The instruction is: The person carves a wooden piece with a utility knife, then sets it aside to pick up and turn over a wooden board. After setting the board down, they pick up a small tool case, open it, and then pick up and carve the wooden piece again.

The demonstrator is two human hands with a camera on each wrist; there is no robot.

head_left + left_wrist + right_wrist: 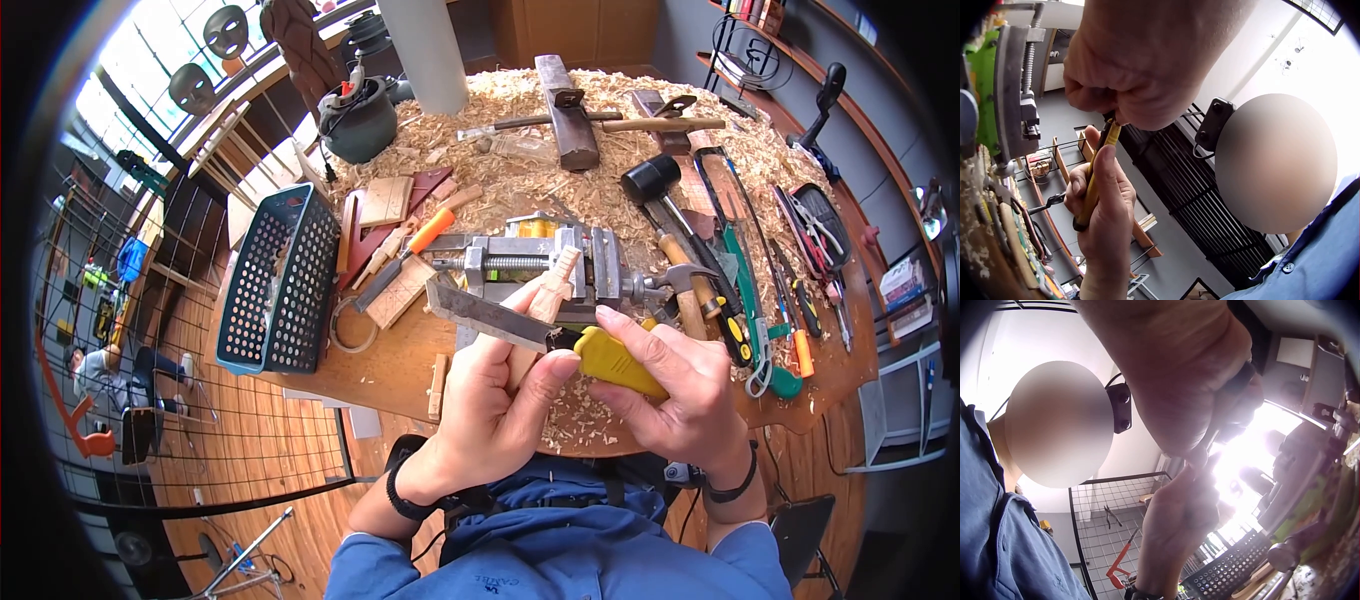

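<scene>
My right hand [685, 390] grips the yellow handle of a utility knife [618, 362], whose broad metal blade [490, 316] points left. In my left hand [480, 400] is a small carved wooden piece [555, 288], standing up with its notched tip above the fingers. The blade crosses in front of this wood, and the left thumb lies at the knife's front end, beside the blade's base. Seen from the left wrist, the yellow knife [1091, 197] lies in the right fist [1110, 200]. The right wrist view is glary; both hands meet there, and the wood is hidden.
Behind the hands a metal vise [510, 262] sits on the wooden table [400, 365] among shavings. A perforated basket [285, 285] stands left, near an orange-handled chisel [405, 255]. At right lie a black mallet [652, 180], a hammer [690, 280] and a green-handled saw [752, 300].
</scene>
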